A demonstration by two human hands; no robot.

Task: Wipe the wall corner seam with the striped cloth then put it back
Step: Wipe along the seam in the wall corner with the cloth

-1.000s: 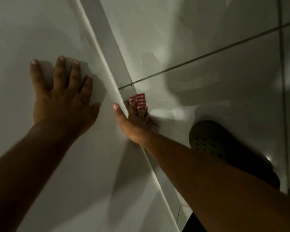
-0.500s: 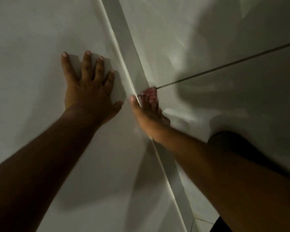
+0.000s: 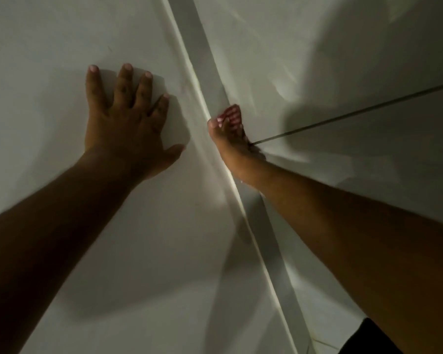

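The left hand (image 3: pixel 128 129) lies flat and open on the wall (image 3: pixel 49 47), holding nothing. The right hand (image 3: pixel 230 139) is closed around the striped cloth (image 3: pixel 231 114) and presses it against the corner seam (image 3: pixel 207 80), just above a dark tile line (image 3: pixel 356 112).

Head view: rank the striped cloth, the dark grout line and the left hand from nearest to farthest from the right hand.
1. striped cloth: pressed under the fingers of the right hand, at the seam.
2. dark grout line: its near end meets the right hand's far side, running off right.
3. left hand: flat on the wall, across the seam to the left.
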